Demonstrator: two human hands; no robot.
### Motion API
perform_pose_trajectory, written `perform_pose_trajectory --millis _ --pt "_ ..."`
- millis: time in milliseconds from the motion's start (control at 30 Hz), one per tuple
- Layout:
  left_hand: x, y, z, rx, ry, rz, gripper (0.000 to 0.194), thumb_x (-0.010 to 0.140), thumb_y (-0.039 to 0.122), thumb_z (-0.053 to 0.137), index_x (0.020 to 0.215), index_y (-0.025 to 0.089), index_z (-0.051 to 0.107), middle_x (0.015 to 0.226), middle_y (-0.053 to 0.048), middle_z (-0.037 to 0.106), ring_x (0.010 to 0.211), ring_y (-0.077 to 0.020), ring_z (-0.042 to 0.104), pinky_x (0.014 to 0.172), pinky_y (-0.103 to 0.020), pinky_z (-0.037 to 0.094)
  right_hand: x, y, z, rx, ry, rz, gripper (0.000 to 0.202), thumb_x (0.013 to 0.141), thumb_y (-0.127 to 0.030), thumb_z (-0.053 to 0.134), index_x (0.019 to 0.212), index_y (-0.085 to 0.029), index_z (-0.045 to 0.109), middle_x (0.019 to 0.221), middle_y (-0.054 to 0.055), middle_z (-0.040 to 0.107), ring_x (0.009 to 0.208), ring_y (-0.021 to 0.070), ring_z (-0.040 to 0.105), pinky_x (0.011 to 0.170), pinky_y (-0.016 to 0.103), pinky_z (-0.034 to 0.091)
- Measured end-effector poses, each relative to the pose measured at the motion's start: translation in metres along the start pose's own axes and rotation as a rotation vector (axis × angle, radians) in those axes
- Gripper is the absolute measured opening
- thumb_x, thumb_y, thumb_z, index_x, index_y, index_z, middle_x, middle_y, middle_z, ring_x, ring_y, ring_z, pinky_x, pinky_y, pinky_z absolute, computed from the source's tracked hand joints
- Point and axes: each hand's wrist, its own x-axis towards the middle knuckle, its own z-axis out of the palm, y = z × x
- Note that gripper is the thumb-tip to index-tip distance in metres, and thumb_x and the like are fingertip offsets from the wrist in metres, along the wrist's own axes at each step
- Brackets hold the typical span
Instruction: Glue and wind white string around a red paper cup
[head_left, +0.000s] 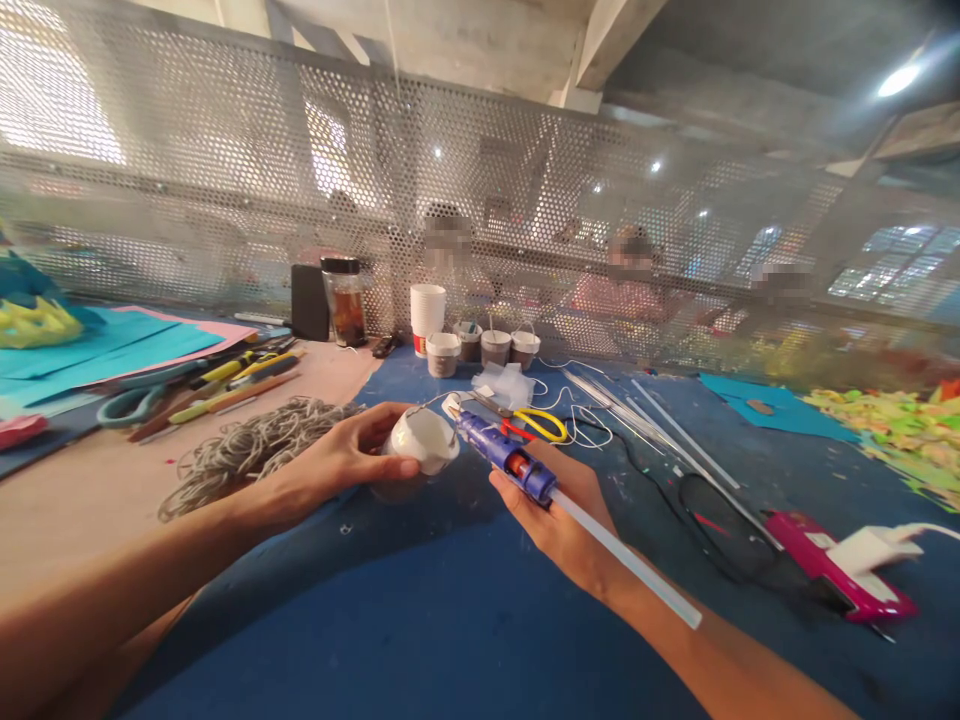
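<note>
My left hand (pixel 367 450) grips a small white paper cup (pixel 420 440), tilted with its mouth toward the right; grey cord seems to run along its rim. In my right hand (pixel 559 510) is a blue hot glue gun (pixel 502 447), a long translucent glue stick (pixel 630 560) sticking out of its back end. The gun's nozzle is close to the cup's rim; whether they touch I cannot tell. Beyond the gun lie yellow-handled scissors (pixel 544 424) and a crumpled clear plastic piece (pixel 506 385). A pile of grey cord (pixel 255 450) lies left of the cup.
Several small cups (pixel 444 355) stand at the back beside a stack of white paper cups (pixel 427 308) and a jar of brown liquid (pixel 345 305). Glue sticks (pixel 686 435), a black cable (pixel 660 510) and a pink power strip (pixel 840 570) lie right. Tools (pixel 225 385) lie left.
</note>
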Motion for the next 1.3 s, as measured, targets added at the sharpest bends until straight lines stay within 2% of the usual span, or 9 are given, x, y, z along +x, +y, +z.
perform_pose_trajectory --millis 200,400,833,1000,1167,1300 --pt "0.002 -0.006 -0.004 -0.016 -0.018 0.004 0.066 0.072 0.042 0.082 0.132 0.024 0.060 0.127 -0.010 0.069 0.115 -0.0326 0.064 0.091 -0.038 0.054 0.001 -0.001 -0.002 0.023 -0.003 0.016 0.012 0.094 -0.032 0.058 0.092 -0.022 0.062 0.087 0.004 0.068 0.077 0.0176 0.064 0.071 0.031 0.053" --pt "0.001 -0.002 -0.003 -0.027 -0.030 0.002 0.063 0.071 0.036 0.085 0.128 0.026 0.061 0.131 -0.008 0.067 0.118 -0.0296 0.063 0.097 -0.036 0.051 0.000 -0.002 -0.004 0.056 -0.010 0.020 0.008 0.093 -0.029 0.060 0.090 -0.021 0.061 0.088 0.003 0.068 0.077 0.0166 0.064 0.071 0.030 0.053" --pt "0.002 -0.005 -0.003 -0.023 -0.031 0.006 0.067 0.068 0.036 0.086 0.129 0.025 0.059 0.127 -0.009 0.069 0.120 -0.0338 0.062 0.101 -0.045 0.051 0.002 -0.004 -0.003 0.028 0.000 -0.006 0.012 0.093 -0.031 0.060 0.085 -0.022 0.061 0.082 0.002 0.067 0.073 0.0167 0.065 0.066 0.029 0.054" --pt "0.002 -0.006 -0.003 -0.013 -0.008 0.020 0.071 0.066 0.035 0.088 0.130 0.024 0.059 0.130 -0.010 0.068 0.123 -0.0335 0.061 0.104 -0.045 0.049 0.002 -0.003 -0.003 0.026 -0.010 0.003 0.012 0.093 -0.032 0.059 0.087 -0.022 0.062 0.083 0.003 0.068 0.074 0.0170 0.065 0.065 0.029 0.055" --pt "0.004 -0.011 -0.004 0.034 -0.001 0.061 0.075 0.066 0.033 0.089 0.133 0.022 0.056 0.134 -0.011 0.065 0.126 -0.0339 0.058 0.109 -0.049 0.044 0.002 -0.002 -0.003 0.027 -0.008 0.001 0.013 0.092 -0.032 0.060 0.087 -0.021 0.062 0.082 0.003 0.068 0.073 0.0167 0.065 0.063 0.028 0.055" --pt "0.005 -0.012 -0.005 0.073 -0.001 0.071 0.073 0.066 0.033 0.088 0.132 0.023 0.057 0.132 -0.010 0.066 0.122 -0.0329 0.061 0.108 -0.049 0.044 0.001 -0.002 -0.003 0.033 0.001 0.003 0.012 0.092 -0.032 0.060 0.086 -0.021 0.062 0.081 0.002 0.066 0.070 0.0159 0.063 0.063 0.028 0.054"
